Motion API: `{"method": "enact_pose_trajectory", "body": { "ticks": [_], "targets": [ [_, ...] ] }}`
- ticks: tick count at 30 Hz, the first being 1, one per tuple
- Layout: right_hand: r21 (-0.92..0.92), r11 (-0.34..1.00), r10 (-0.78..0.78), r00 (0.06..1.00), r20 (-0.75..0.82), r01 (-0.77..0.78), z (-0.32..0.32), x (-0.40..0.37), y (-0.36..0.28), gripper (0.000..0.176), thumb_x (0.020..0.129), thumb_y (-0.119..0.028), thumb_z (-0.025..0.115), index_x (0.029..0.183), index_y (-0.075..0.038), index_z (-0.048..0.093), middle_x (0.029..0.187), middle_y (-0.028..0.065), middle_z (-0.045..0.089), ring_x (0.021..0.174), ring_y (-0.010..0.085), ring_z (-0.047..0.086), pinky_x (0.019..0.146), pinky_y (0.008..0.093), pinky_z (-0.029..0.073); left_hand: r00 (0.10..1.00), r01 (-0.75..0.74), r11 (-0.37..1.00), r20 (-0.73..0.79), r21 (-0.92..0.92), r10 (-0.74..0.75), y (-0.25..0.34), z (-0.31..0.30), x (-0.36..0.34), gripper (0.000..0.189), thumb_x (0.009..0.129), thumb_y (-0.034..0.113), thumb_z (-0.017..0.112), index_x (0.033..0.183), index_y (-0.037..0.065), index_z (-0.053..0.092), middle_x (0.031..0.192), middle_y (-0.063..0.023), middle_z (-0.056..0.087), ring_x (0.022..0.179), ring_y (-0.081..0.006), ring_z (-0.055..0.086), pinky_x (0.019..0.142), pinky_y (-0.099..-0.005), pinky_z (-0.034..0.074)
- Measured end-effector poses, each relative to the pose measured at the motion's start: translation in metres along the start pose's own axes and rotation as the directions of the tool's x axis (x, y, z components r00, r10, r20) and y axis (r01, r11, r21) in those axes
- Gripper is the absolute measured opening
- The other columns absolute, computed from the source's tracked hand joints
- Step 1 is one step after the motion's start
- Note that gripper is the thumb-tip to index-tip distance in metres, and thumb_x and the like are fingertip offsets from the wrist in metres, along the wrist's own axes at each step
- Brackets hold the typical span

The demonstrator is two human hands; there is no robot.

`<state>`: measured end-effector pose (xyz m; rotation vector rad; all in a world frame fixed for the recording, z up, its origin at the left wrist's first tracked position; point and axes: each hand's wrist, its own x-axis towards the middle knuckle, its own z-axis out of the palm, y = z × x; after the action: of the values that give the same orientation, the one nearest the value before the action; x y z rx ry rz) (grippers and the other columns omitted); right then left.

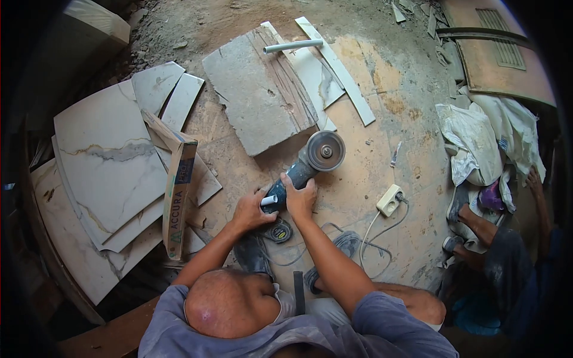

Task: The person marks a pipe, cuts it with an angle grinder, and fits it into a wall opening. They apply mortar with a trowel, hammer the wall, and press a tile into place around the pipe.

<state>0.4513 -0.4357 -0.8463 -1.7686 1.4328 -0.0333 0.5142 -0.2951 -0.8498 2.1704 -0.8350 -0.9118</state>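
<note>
An angle grinder (293, 179) with a round disc (326, 151) at its far end is held in front of me, over the dusty floor. My left hand (253, 211) is closed around the rear of its body, beside a short pale tube (269, 200). Wrapped on the grinder's body nearer the disc is my right hand (300, 197). Just below the hands, a round tape measure (279, 230) lies near my foot. Beyond the grinder rests a rough grey slab (256, 89). Whether the disc is spinning cannot be told.
Marble-patterned tiles (113, 161) are stacked at left, with a cardboard piece (179, 200) against them. Tile strips (337, 71) and a pipe (292, 46) lie beyond. A power socket (390, 200) with cables is at right. Another person's legs (477, 227) and white sacks (471, 140) are far right.
</note>
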Motion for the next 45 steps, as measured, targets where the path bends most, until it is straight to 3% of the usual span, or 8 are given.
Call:
{"method": "enact_pose_trajectory", "body": {
  "ticks": [5,11,14,20,26,32,38,45],
  "targets": [
    [0.151,0.981,-0.120,0.993,-0.004,0.120,-0.004,-0.012,0.055,0.068,0.079,-0.056,0.061,0.107,0.005,0.049,0.102,0.0266,0.054,0.097,0.0426,0.051,0.086,0.0468,0.040,0.999,-0.002,1.000,-0.041,0.019,0.003,0.004,-0.001,-0.002,0.064,0.058,0.031,0.077,0.114,0.006,0.059,0.099,-0.0173,0.054,0.085,-0.0365,0.058,0.072,-0.0427,0.050],
    [-0.316,0.774,-0.504,0.836,0.219,0.549,-0.050,-0.024,0.072,0.050,0.082,-0.046,0.060,0.107,-0.003,0.052,0.105,0.0164,0.053,0.099,0.0360,0.050,0.087,0.0451,0.041,0.992,0.123,0.981,-0.020,0.149,-0.121,0.021,-0.013,-0.014,0.068,0.064,0.037,0.077,0.120,0.007,0.052,0.102,-0.0182,0.053,0.083,-0.0365,0.058,0.071,-0.0430,0.049],
    [-0.350,0.746,-0.365,0.787,0.497,0.567,-0.091,-0.029,0.046,0.047,0.084,-0.041,0.060,0.110,-0.003,0.051,0.109,0.0155,0.054,0.104,0.0343,0.050,0.090,0.0444,0.041,0.981,0.033,0.991,-0.191,0.129,-0.008,0.044,-0.044,-0.028,0.059,0.074,0.034,0.071,0.121,0.006,0.048,0.096,-0.0203,0.055,0.080,-0.0386,0.058,0.071,-0.0449,0.047],
    [-0.416,0.805,0.072,0.627,0.775,0.422,-0.233,-0.107,-0.078,0.045,0.089,-0.040,0.055,0.118,-0.006,0.054,0.113,0.0190,0.059,0.107,0.0370,0.055,0.089,0.0446,0.044,0.948,0.218,0.976,0.238,-0.003,-0.211,0.191,-0.149,-0.081,0.030,0.086,0.014,0.060,0.110,-0.002,0.053,0.085,-0.0241,0.057,0.081,-0.0393,0.057,0.071,-0.0417,0.044],
    [0.063,0.997,0.001,0.791,0.612,-0.050,-0.362,-0.230,-0.160,0.046,0.087,-0.042,0.059,0.112,-0.004,0.056,0.095,0.0213,0.063,0.092,0.0341,0.061,0.079,0.0402,0.046,0.890,0.294,0.919,0.427,-0.263,-0.162,0.366,-0.182,-0.173,0.020,0.086,0.013,0.060,0.102,0.001,0.056,0.080,-0.0164,0.059,0.074,-0.0243,0.055,0.070,-0.0352,0.045],
    [0.198,0.963,-0.220,0.955,0.199,0.181,-0.466,-0.310,-0.168,0.025,0.089,-0.028,0.062,0.094,-0.004,0.061,0.068,0.0003,0.051,0.061,0.0079,0.044,0.056,0.0256,0.038,0.859,0.036,0.969,0.503,-0.246,0.096,0.473,-0.187,-0.241,0.027,0.088,0.011,0.059,0.113,0.003,0.054,0.091,-0.0106,0.060,0.080,-0.0199,0.056,0.074,-0.0330,0.045],
    [0.810,0.584,-0.166,0.984,0.057,0.052,-0.652,-0.413,-0.258,0.026,0.093,-0.027,0.058,0.095,-0.001,0.057,0.081,0.0025,0.061,0.073,0.0089,0.058,0.069,0.0244,0.049,0.602,0.381,0.603,0.683,-0.701,0.414,0.647,-0.277,-0.291,0.060,0.086,-0.002,0.059,0.139,0.002,0.030,0.116,-0.0133,0.055,0.100,-0.0179,0.057,0.088,-0.0305,0.047],
    [0.889,0.366,-0.137,0.961,-0.241,0.275,-0.778,-0.513,-0.257,0.022,0.094,-0.023,0.057,0.099,-0.001,0.056,0.087,0.0042,0.061,0.078,0.0105,0.061,0.074,0.0253,0.052,0.282,-0.083,0.756,0.712,-0.650,0.643,0.803,-0.273,-0.331,0.079,0.073,-0.001,0.073,0.140,0.002,0.031,0.108,-0.0176,0.064,0.100,-0.0216,0.061,0.086,-0.0341,0.049]
  ]
}}
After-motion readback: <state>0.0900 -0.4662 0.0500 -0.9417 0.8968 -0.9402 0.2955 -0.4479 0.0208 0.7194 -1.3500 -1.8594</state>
